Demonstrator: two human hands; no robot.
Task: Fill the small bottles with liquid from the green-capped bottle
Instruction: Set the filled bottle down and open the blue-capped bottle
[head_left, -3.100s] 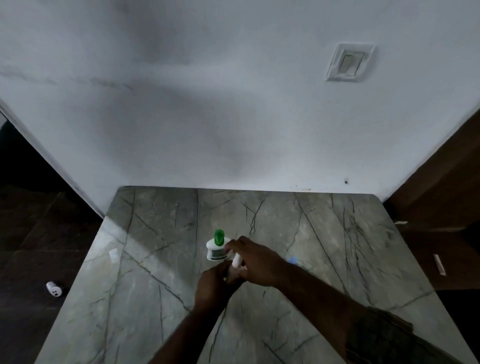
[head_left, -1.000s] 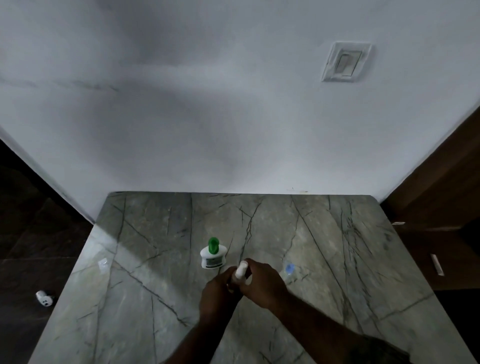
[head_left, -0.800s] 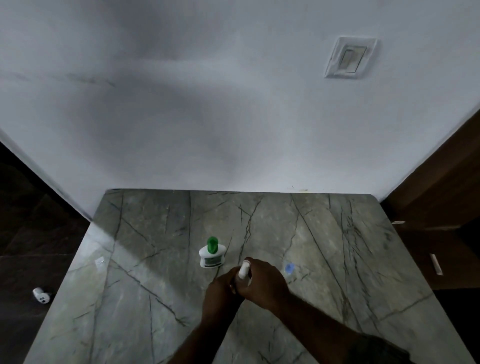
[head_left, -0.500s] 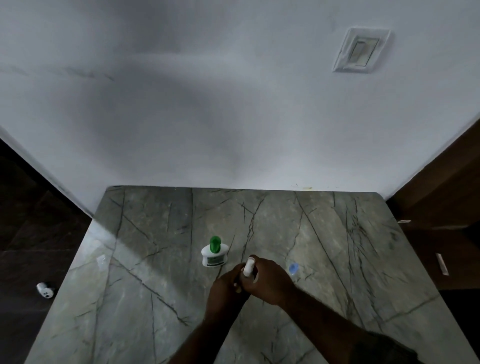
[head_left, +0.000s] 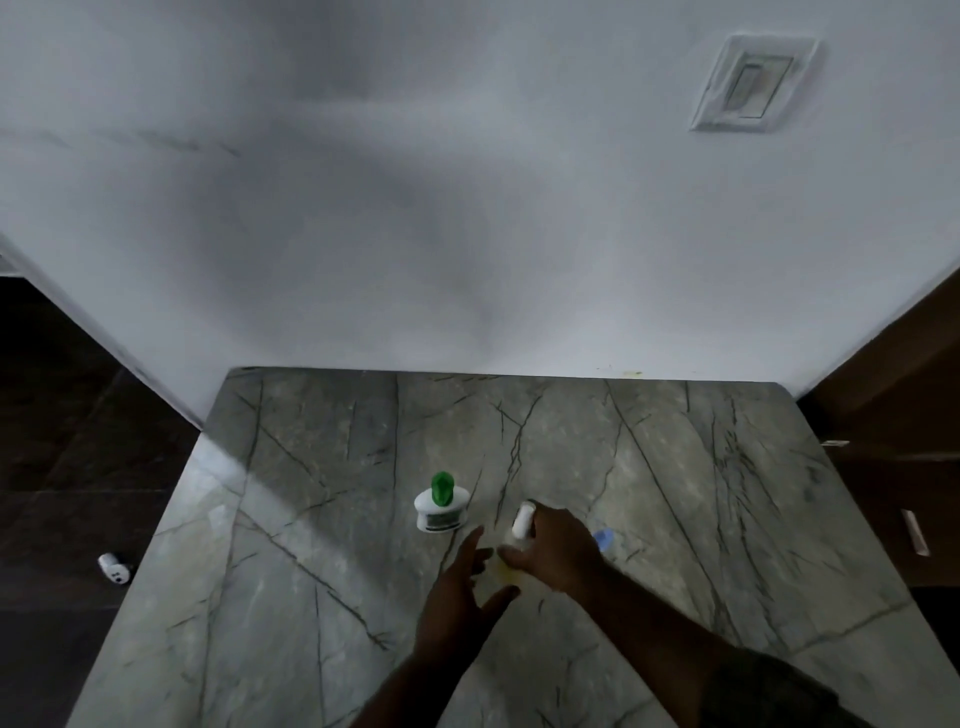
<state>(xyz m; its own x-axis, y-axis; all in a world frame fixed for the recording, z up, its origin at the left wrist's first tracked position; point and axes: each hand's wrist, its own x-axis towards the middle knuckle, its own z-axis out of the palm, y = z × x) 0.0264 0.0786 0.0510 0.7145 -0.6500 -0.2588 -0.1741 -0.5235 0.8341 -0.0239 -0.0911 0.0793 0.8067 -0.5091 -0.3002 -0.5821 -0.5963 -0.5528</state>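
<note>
Your right hand (head_left: 558, 545) grips a small white bottle (head_left: 522, 521), upright, just right of the green-capped bottle (head_left: 441, 503) | your left hand (head_left: 462, 587) spread, holding nothing, nearer you | blue cap (head_left: 602, 539) beyond right hand | marble table (head_left: 311, 519).

The worktop (head_left: 675, 519) butts against the wall (head_left: 415, 208). On it, the green-capped bottle (head_left: 441, 503) stands left of the small bottle (head_left: 522, 520) – which sits in the right hand (head_left: 558, 545) – with the left hand (head_left: 460, 597) nearer, in front
</note>
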